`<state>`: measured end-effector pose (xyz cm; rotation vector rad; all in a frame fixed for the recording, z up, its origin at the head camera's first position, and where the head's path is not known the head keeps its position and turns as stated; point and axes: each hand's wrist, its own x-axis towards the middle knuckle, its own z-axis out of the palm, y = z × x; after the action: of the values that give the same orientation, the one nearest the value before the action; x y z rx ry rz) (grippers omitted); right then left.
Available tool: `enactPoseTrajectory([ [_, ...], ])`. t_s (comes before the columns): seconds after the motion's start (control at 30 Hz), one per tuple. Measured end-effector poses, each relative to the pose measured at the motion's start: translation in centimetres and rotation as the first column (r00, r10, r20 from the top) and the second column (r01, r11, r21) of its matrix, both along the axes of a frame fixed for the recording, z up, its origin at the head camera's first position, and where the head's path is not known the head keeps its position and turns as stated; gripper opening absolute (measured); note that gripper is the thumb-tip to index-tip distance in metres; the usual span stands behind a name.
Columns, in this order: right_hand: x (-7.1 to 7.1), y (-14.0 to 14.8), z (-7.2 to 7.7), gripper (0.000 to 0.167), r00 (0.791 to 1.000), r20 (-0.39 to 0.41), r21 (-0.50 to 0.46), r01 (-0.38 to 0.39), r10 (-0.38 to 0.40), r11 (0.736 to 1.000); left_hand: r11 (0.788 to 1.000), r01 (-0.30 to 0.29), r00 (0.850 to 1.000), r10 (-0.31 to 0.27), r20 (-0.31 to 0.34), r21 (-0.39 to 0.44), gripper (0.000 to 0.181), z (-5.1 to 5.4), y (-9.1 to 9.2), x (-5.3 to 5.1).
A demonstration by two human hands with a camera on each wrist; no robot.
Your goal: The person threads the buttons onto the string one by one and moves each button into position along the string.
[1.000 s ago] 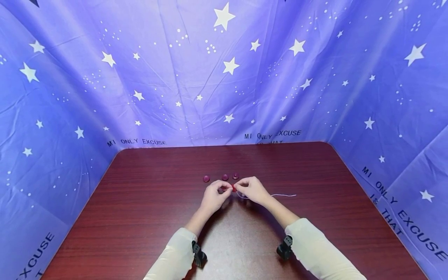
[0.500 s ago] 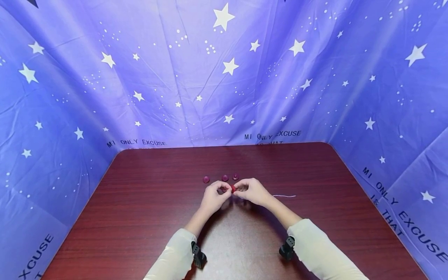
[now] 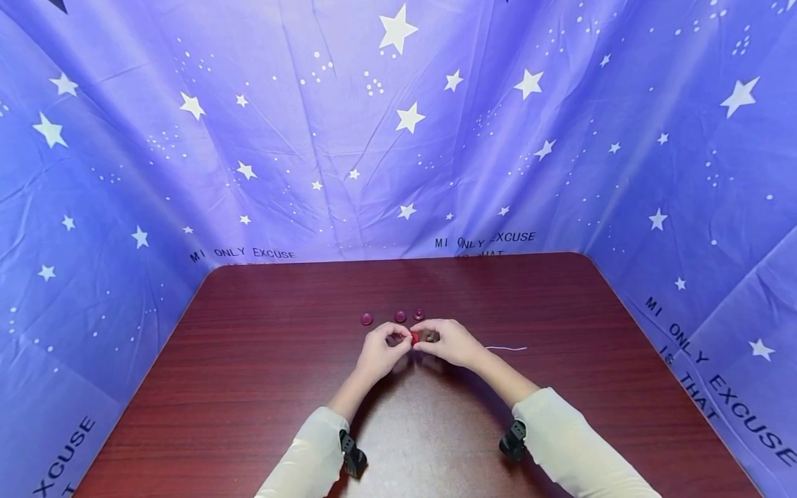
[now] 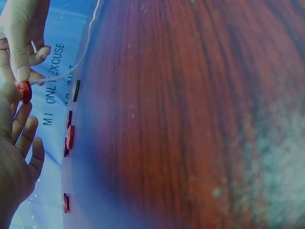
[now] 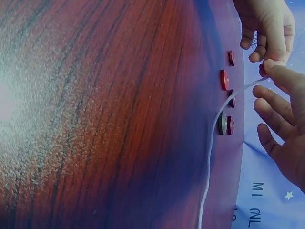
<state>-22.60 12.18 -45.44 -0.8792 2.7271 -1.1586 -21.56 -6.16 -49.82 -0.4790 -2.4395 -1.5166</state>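
A red button (image 3: 415,338) is up between both hands over the table, its face with small holes showing in the left wrist view. My left hand (image 3: 381,347) pinches it from the left by thumb and index finger. From the other side, my right hand (image 3: 453,342) grips the button's edge with thumb and index finger, the other fingers loosely spread. A thin white cord (image 5: 210,143) runs from beside the button, past the right fingertips, down to the table. Whether the cord passes through a hole cannot be made out.
Beyond the hands lie purple-red buttons (image 3: 367,318), one apart on the left and two closer together. A red button (image 5: 224,79) and a dark greenish button (image 5: 222,123) lie nearer. The brown wooden table (image 3: 249,387) meets a starry blue curtain (image 3: 349,138).
The right fingertips have shifted slightly around the red button. The cord's loop below the right hand has gone from sight, while its far end still lies on the table. The left hand stays put.
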Motion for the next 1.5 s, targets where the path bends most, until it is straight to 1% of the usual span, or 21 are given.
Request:
enactPoseTrajectory([
  [0.17, 0.0, 0.1, 0.1, 0.028, 0.999, -0.053, 0.053, -0.005, 0.008, 0.999, 1.000, -0.001, 0.999, 0.001, 0.039, -0.009, 0.006, -0.1, 0.1, 0.1],
  [0.33, 0.0, 0.3, 0.3, 0.026, 0.998, -0.063, 0.063, -0.014, 0.018, 0.998, 1.000, 0.001, 0.999, 0.000, 0.052, -0.024, 0.005, 0.0, 0.2, 0.1],
  [0.5, -0.1, 0.5, 0.3, 0.024, 0.998, -0.061, 0.054, -0.022, 0.025, 0.998, 0.998, -0.002, 0.999, 0.004, 0.042, -0.059, 0.004, 0.1, 0.0, 0.0],
  [0.6, -0.2, 0.8, 0.0, 0.024, 0.997, -0.071, 0.076, -0.003, 0.008, 0.997, 0.998, 0.001, 0.999, 0.001, 0.037, -0.069, 0.004, 0.1, -0.1, 0.0],
  [0.67, -0.3, 1.0, -0.2, 0.024, 0.997, -0.082, 0.099, 0.010, -0.002, 0.995, 0.998, 0.008, 0.999, -0.005, 0.047, -0.067, 0.004, 0.1, -0.2, 0.0],
  [0.77, -0.3, 1.3, -0.5, 0.024, 0.997, -0.079, 0.115, 0.021, -0.012, 0.993, 0.998, 0.013, 0.998, -0.009, 0.058, -0.064, 0.005, 0.3, -0.3, 0.2],
  [0.97, -0.2, 1.9, -0.5, 0.021, 0.999, -0.033, 0.092, 0.018, -0.015, 0.996, 0.998, 0.017, 0.998, -0.013, 0.059, -0.064, 0.004, 0.3, -0.5, 0.3],
  [1.1, -0.2, 2.1, -0.7, 0.020, 1.000, -0.015, 0.096, 0.015, -0.013, 0.995, 0.998, 0.022, 0.997, -0.017, 0.078, -0.065, 0.003, 0.2, -0.6, 0.2],
  [1.3, -0.4, 2.5, -1.2, 0.020, 0.999, 0.004, 0.122, 0.037, -0.038, 0.992, 0.996, 0.029, 0.995, -0.021, 0.095, -0.082, 0.005, -0.2, -0.7, 0.3],
  [1.5, -0.5, 3.1, -1.3, 0.022, 0.999, 0.000, 0.133, 0.046, -0.046, 0.990, 0.998, 0.035, 0.993, -0.029, 0.114, -0.056, 0.006, -0.4, -0.8, 0.4],
])
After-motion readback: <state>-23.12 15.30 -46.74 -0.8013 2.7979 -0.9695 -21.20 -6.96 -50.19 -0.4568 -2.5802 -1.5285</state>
